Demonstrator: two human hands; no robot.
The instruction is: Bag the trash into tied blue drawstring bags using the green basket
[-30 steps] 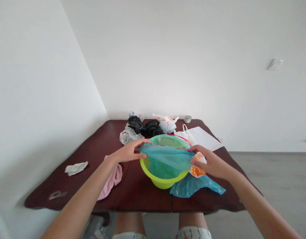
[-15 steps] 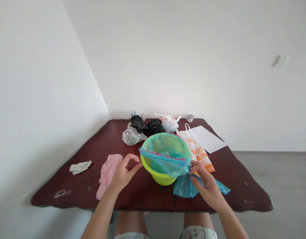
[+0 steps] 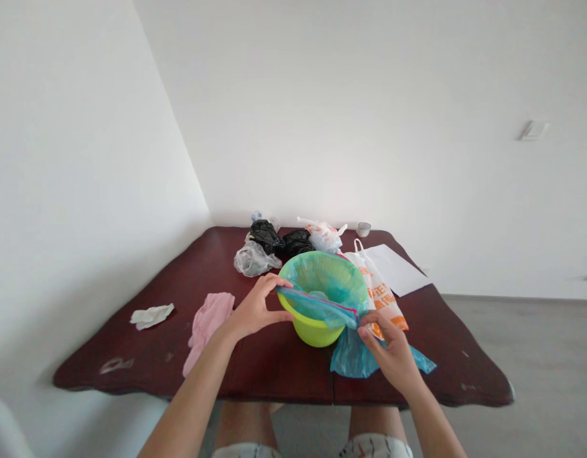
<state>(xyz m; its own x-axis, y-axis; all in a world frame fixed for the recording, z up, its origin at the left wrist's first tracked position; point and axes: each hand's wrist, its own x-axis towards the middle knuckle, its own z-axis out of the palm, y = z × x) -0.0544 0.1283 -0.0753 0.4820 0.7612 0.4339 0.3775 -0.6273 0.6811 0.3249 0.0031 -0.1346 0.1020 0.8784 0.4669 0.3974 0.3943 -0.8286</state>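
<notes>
Basket (image 3: 317, 337) stood on the dark table (image 3: 278, 375), with blue bag (image 3: 329, 310) inside, its edge crossing the front rim. Right hand (image 3: 391, 346) pinched this edge, probably for stretching it; whether left hand (image 3: 259, 310) gripped the rim, I could not tell.

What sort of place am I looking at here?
Probably a plain room in someone's home, though I can't be sure: bare white walls meet in a corner by a dark reddish table, and a household-looking yellow-green basket stands on it.
</notes>
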